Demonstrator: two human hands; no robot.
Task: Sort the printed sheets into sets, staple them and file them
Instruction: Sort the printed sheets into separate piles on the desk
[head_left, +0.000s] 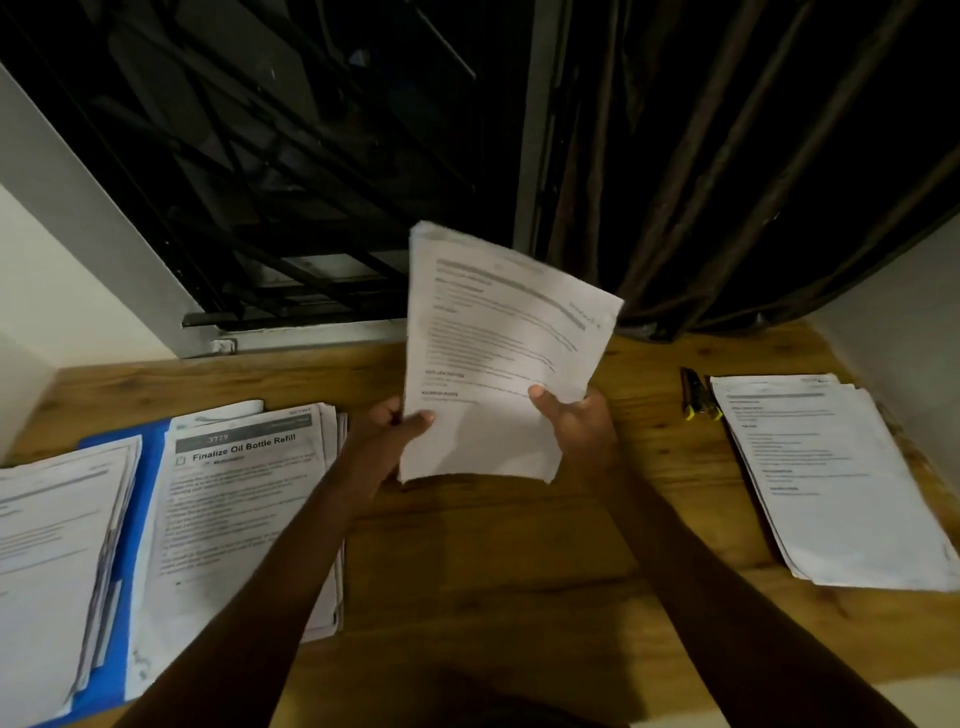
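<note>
Above the middle of the wooden table (493, 571), seen from the head camera: holds a sheaf of printed sheets (498, 353) in both hands, lifted clear of the wood, top edge tipped toward the window grille (291, 218). Pinches the sheaf's lower left edge with the left hand (395, 431), thumb pressed on the printed face, fingers curled behind. Grips the lower right side with the right hand (576, 426), thumb likewise on the front, remaining fingers hidden behind the paper.

At left, on an open blue folder (137, 499): a headed stack (239, 519) reading "Finalize Oil Bottle Refill", partly under the left forearm, and just beside it a far-left stack (52, 545).

At right, well apart from the hands: another flat stack (831, 478), and beside its upper corner two dark yellow-tipped items (698, 397), too small to identify. Behind, a dark curtain (727, 182).
</note>
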